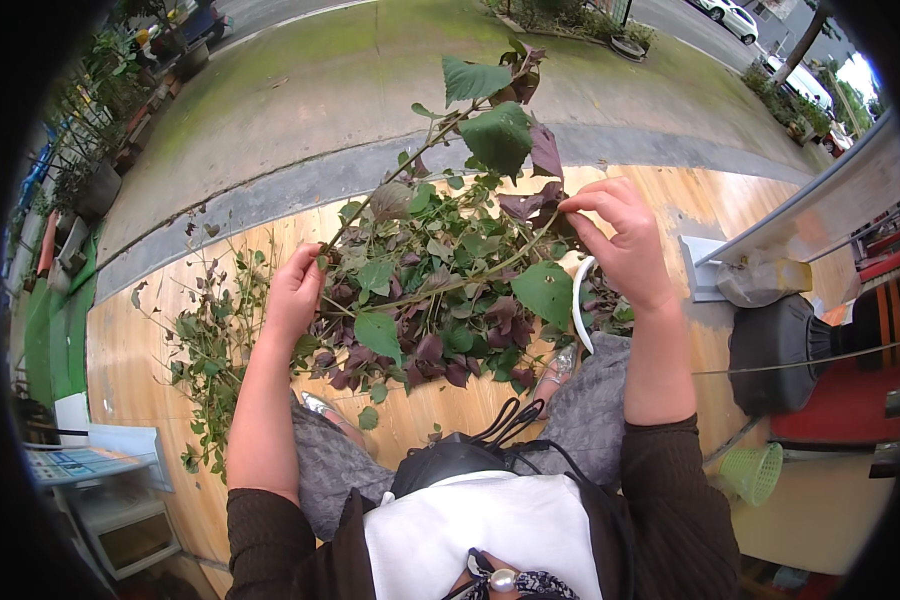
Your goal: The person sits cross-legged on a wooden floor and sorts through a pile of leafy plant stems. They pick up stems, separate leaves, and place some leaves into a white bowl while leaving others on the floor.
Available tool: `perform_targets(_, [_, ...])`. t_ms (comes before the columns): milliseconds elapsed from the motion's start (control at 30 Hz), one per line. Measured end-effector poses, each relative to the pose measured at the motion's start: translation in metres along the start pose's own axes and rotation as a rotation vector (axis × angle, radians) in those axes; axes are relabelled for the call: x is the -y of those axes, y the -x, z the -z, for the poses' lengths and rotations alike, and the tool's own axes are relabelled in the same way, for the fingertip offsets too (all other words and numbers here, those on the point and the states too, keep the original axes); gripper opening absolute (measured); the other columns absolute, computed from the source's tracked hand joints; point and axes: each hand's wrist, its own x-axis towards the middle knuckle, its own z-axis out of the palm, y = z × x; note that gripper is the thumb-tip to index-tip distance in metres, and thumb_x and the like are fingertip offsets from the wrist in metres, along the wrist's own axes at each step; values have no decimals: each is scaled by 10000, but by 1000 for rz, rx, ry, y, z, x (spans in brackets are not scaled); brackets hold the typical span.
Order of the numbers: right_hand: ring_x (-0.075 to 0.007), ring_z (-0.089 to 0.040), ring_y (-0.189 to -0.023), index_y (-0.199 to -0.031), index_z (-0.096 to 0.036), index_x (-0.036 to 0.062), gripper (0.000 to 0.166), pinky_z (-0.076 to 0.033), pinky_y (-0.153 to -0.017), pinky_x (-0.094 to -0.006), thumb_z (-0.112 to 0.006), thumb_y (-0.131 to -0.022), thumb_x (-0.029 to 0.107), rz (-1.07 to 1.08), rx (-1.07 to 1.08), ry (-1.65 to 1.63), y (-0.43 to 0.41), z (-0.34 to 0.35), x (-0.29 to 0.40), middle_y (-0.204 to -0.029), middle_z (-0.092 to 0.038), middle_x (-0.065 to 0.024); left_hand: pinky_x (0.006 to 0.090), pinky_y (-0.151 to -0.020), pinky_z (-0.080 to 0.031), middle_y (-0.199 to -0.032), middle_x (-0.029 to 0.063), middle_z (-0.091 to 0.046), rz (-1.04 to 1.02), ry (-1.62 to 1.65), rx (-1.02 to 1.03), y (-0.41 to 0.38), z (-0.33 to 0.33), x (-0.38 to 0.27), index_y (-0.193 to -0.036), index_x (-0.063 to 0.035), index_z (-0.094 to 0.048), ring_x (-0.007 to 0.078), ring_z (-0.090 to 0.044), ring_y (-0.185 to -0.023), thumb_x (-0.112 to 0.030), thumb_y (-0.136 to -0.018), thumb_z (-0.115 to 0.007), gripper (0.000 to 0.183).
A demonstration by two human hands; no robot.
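Observation:
My left hand (296,289) is closed around the lower part of a long leafy plant stem (390,174), which slants up and away to the right. Its leaves are green and purple, like perilla. With thumb and fingertips, my right hand (621,244) pinches the end of a thinner side stem (529,244) by some purple leaves. Below both hands, a heap of cut leafy stems (450,337) lies on the floor between my feet. The white rim (579,304) of a container curves beside my right knee, with leaves inside; my right forearm hides part of it.
More thin leafy stems (217,337) spread over the wood-patterned floor (131,322) at left. A small drawer unit (131,529) stands at lower left. On the right are a black rounded object (772,352), a green plastic basket (754,472) and a metal-framed panel (810,187).

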Motion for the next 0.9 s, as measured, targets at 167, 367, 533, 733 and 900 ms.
perform_targets(167, [-165,-562,-774,-948,-638,15,233,-450,-722,-285,-627,-720,-31,-171,-103,-181,2,-16,-16,-827,-595,-74,179,-387,-287,-550,-36,-415,74,45,12,-1,3,-2,-1004,-51,-510,34,-351,-421,-149,-938,-458,129])
perform_targets(367, [-135,-542,-729,-993,-638,29,302,-445,-671,-248,-593,-718,-86,-93,-73,-269,1,-26,-25,-780,-561,-50,183,-405,-300,-570,-36,-435,94,4,44,-2,-4,-8,-1034,-36,-511,33,-366,-440,-104,-930,-449,139])
perform_targets(533, [-134,-532,-713,-975,-643,28,298,-442,-652,-252,-594,-711,-100,-92,-135,-359,3,-26,-23,-778,-566,-52,179,-411,-305,-588,-41,-447,114,44,47,-1,-4,2,-1042,-38,-513,30,-373,-452,-100,-926,-461,141])
perform_targets(733, [-175,-550,-736,-886,-625,-1,197,-448,-664,-266,-587,-716,-91,6,-31,-258,5,-24,-26,-778,-575,-80,177,-417,-300,-603,-46,-449,135,53,50,-1,-3,3,-1058,-40,-518,26,-371,-465,-100,-926,-466,154])
perform_targets(900, [-207,-537,-733,-826,-545,-36,121,-454,-676,-278,-595,-718,-53,-38,-144,-191,6,-27,-27,-766,-549,-99,175,-414,-287,-595,-53,-437,104,94,-18,-2,4,6,-1056,-50,-525,19,-359,-466,-126,-927,-487,155])
